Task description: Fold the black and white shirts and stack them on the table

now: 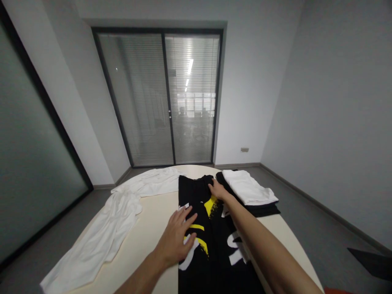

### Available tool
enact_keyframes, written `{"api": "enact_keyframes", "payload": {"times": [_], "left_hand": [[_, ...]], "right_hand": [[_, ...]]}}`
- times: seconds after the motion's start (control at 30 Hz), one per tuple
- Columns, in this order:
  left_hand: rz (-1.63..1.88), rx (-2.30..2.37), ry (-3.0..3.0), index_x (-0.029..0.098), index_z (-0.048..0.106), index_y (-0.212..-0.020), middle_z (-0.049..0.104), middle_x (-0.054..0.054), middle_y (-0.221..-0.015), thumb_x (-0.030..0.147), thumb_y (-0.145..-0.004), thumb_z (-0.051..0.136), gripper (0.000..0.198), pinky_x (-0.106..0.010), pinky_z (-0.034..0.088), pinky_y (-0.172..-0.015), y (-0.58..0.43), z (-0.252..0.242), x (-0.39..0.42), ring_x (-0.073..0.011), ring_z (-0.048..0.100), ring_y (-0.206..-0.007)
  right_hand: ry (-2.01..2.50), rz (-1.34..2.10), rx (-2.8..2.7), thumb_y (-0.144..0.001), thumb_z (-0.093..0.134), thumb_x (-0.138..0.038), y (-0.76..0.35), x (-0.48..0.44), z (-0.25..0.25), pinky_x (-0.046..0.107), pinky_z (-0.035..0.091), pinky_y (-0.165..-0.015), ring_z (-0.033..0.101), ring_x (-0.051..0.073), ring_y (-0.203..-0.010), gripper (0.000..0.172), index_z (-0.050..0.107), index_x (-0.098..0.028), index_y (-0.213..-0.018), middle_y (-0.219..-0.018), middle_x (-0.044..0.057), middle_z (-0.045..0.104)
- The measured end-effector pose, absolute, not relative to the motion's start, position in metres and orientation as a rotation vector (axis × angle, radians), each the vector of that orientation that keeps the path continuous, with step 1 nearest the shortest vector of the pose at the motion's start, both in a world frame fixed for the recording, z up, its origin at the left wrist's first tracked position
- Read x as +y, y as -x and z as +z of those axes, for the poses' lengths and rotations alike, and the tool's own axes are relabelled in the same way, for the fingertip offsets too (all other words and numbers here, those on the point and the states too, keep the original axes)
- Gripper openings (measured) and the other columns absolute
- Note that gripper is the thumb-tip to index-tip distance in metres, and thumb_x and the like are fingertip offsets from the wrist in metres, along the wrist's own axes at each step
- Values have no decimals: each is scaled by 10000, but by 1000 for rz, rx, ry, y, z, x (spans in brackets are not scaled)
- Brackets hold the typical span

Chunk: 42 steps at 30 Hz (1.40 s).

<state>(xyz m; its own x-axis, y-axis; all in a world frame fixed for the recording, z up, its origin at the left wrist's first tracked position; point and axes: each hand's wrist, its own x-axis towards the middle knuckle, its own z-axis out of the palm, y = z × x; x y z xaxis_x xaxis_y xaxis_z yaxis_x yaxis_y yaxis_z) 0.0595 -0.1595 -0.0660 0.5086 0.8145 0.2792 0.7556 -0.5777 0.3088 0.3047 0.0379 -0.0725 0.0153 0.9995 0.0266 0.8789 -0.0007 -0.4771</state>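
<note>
A black shirt with white and yellow print lies folded into a long strip down the middle of a cream table. My left hand rests flat on its left edge, fingers spread. Reaching further away, my right hand presses on the shirt's far end, fingers flat on the fabric. Neither hand holds anything.
A folded white garment sits on a folded black one at the far right of the table. Loose white clothing sprawls along the table's left edge. Sliding glass doors with blinds stand behind; grey floor surrounds the table.
</note>
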Motion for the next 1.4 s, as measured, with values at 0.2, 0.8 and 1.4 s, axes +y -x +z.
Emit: {"api": "enact_keyframes", "payload": {"times": [0.2, 0.8, 1.4], "left_hand": [[287, 562, -2770, 404, 307, -1529, 302, 15, -1616, 349, -963, 543, 616, -560, 270, -1180, -79, -51, -179, -309, 277, -1482], [372, 518, -2901, 434, 383, -1486, 433, 27, -1540, 318, -1050, 415, 452, -540, 339, -1153, -81, -75, -172, -299, 362, -1444], [367, 523, -2918, 437, 412, -1463, 417, 63, -1548, 361, -1060, 376, 411, -512, 326, -1171, -80, -76, -171, -284, 357, -1448]], "right_hand": [[2010, 489, -1818, -1012, 486, -363, -299, 74, -68, 430, 471, -1025, 591, 257, -1208, 428, 509, -135, -1373, -1340, 157, 593], [2033, 387, -1806, -952, 603, -275, -300, 115, -63, 389, 523, -941, 630, 239, -1103, 281, 647, -161, -1204, -1251, 139, 634], [2114, 340, -1804, -950, 606, -286, -309, 144, -42, 402, 532, -918, 644, 251, -1080, 274, 660, -150, -1182, -1207, 153, 648]]}}
